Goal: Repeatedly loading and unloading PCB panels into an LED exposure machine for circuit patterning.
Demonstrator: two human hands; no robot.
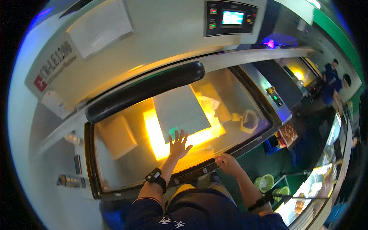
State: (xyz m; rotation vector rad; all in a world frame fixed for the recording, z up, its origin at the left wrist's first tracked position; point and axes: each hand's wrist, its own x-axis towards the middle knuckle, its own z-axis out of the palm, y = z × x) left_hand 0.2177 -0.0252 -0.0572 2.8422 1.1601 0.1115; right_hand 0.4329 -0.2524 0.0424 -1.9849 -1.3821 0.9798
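My left hand (179, 145) is open, fingers spread, at the lower edge of a grey finely lined sheet (182, 111). That sheet rests over a glowing yellow rectangle (153, 134) in a wide framed glass bed (126, 168). At the bed's front edge, my right hand (229, 165) is closed with its fingers curled in. What it pinches, if anything, is too small to make out; a glossy, see-through patch lies just left of it. A black padded roller (145, 90) stretches across the bed's far side.
A tan block (117, 137) lies on the bed's left, a tape roll (249, 121) on its right. A control panel (231, 18) sits on the machine above. A bottle (71, 181) stands left; green baskets (264, 183) sit at lower right. People (332, 82) work at far right.
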